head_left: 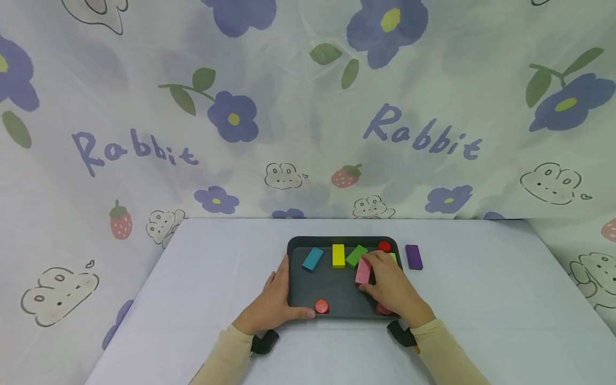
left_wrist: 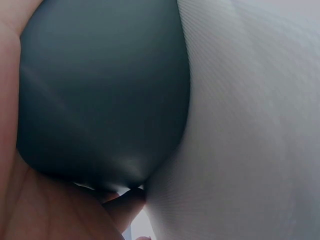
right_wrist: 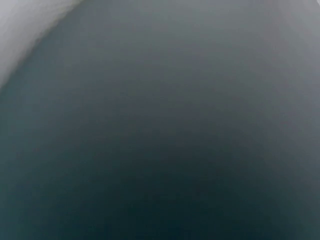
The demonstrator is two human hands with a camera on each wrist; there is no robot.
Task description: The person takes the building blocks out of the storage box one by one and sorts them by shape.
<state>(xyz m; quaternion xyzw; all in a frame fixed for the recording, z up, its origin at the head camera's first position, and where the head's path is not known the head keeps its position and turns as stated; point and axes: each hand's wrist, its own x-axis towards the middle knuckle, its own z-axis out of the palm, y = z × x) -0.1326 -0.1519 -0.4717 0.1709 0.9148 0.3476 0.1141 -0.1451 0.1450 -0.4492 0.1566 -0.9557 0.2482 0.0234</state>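
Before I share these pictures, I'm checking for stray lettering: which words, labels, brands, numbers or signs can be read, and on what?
"Rabbit": in purple-blue, on the patterned backdrop, left of the picture's centre.
"Rabbit": the same word again on that backdrop, right of centre.
No lettering is readable on the tray, pink block or red discs; any marks are too small.

White table (head_left: 491, 283), dark tray (head_left: 308, 291), purple block (head_left: 414, 257) alongside

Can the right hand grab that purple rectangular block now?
Probably not without letting go: the right hand pinches a pink rectangular block. Otherwise, nothing visible covers the purple block beside the dark rectangular tray.
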